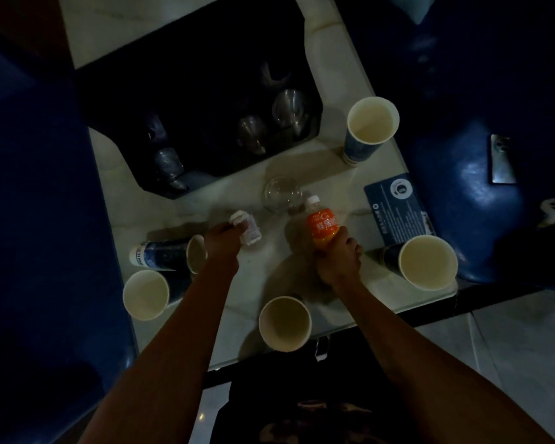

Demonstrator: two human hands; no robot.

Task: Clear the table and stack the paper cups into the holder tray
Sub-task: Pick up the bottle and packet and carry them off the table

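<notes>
Several blue paper cups stand on the pale table: one at the far right, one at the near right corner, one at the front edge, one at the near left. Another cup lies on its side at the left. My left hand is closed on a crumpled white tissue. My right hand grips an orange bottle with a white cap, standing upright mid-table.
A black tray with upturned glasses fills the far half of the table. A clear glass stands just in front of it. A blue card lies at the right edge. Blue seats flank the table, a phone on the right one.
</notes>
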